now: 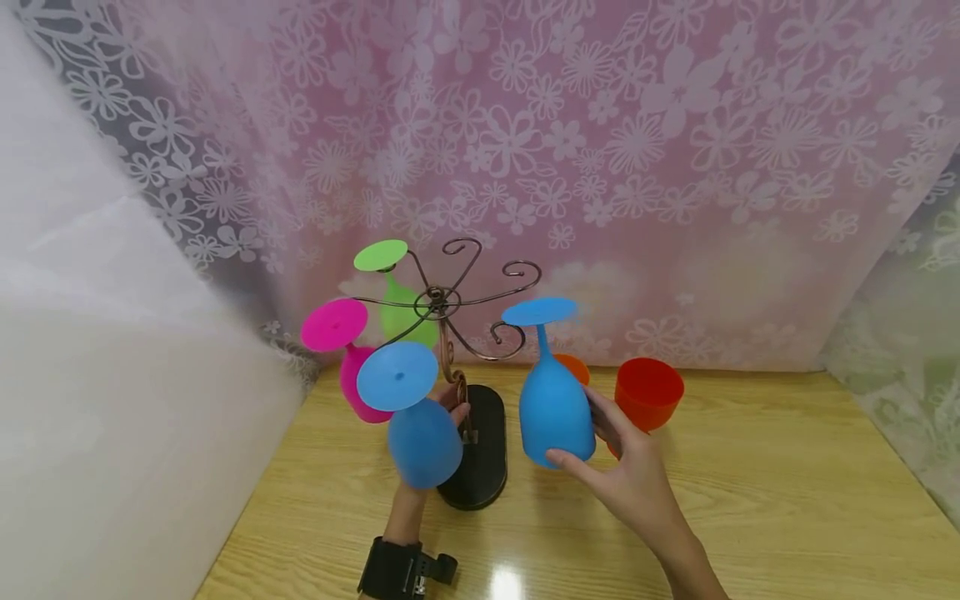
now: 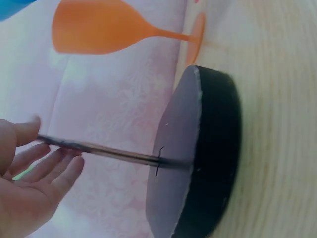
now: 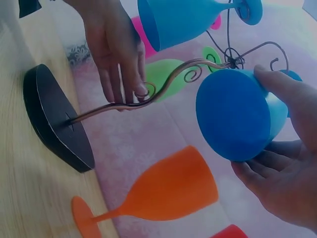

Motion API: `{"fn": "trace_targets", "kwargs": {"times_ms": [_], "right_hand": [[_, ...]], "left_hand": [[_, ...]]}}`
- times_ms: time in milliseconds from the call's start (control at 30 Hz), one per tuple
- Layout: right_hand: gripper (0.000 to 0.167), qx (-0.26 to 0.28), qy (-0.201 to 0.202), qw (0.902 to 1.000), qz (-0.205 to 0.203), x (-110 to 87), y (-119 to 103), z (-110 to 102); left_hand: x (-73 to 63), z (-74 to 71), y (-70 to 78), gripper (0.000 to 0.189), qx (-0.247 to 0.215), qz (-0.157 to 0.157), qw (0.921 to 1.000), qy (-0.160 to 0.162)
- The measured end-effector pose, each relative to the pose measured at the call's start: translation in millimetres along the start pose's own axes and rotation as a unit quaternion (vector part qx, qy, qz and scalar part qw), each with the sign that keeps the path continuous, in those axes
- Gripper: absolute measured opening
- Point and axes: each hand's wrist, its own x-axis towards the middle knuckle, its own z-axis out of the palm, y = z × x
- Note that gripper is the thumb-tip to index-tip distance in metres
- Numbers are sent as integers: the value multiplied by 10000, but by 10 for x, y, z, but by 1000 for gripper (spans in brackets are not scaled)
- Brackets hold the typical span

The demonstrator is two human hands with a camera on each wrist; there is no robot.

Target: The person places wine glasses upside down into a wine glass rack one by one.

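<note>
- Blue, matte, plastic-looking goblet (image 1: pixel 555 408), upside down beside the scrolled bronze-metal rack (image 1: pixel 437 302): the right hand (image 1: pixel 630 475) gripped its bowl.
- It looked light and fairly stiff — the bowl's broad wall likely gave the best hold.
- The left hand (image 3: pixel 118 54) held the rack's post (image 3: pixel 96 112).

Orange goblet (image 1: pixel 576 367) mostly hidden bhd held blue goblet (image 1: pixel 553 408), head cam.
</note>
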Motion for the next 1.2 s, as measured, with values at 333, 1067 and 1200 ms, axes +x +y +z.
{"fn": "trace_targets", "kwargs": {"times_ms": [333,1067,1200], "right_hand": [[82,164,-194,9997,7,-13,-45,92],[79,716,-527,9944,-568,-68,-160,243],[80,741,-469,9949,-500,-67,-141,195]], "left_hand": [[-23,127,-23,47,471,-237,9951,834],[36,236,-246,34,1468,1552,9727,909],[38,233,-258,36,1521,1378,9747,880]]}}
